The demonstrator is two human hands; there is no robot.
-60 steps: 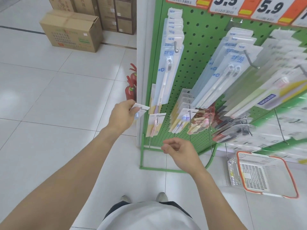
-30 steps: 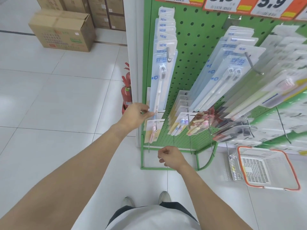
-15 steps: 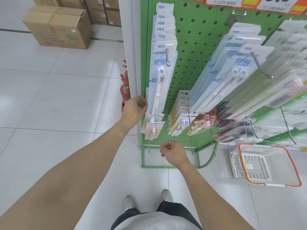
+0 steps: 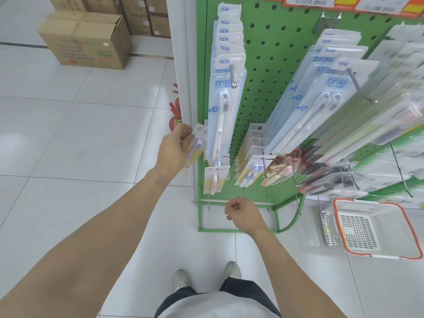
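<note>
My left hand (image 4: 175, 149) grips a small toothbrush pack (image 4: 197, 145) with a purple brush and yellow card, held at the left edge of the green pegboard rack (image 4: 270, 42). Just right of it hangs a similar small pack (image 4: 214, 180) on a low hook, below a row of tall blue toothbrush packs (image 4: 226, 99). My right hand (image 4: 243, 213) hovers lower, in front of the rack's base, fingers curled with nothing in them.
More toothbrush packs (image 4: 321, 106) hang on hooks to the right. An orange-rimmed white shopping basket (image 4: 371, 228) sits on the floor at the right. A red fire extinguisher (image 4: 174, 115) stands behind the rack's left post. Cardboard boxes (image 4: 87, 40) lie far left.
My left hand carried the small pack in to the low hook, then drew it slightly left, off the rack's edge. My right hand stayed curled near the rack's base.
</note>
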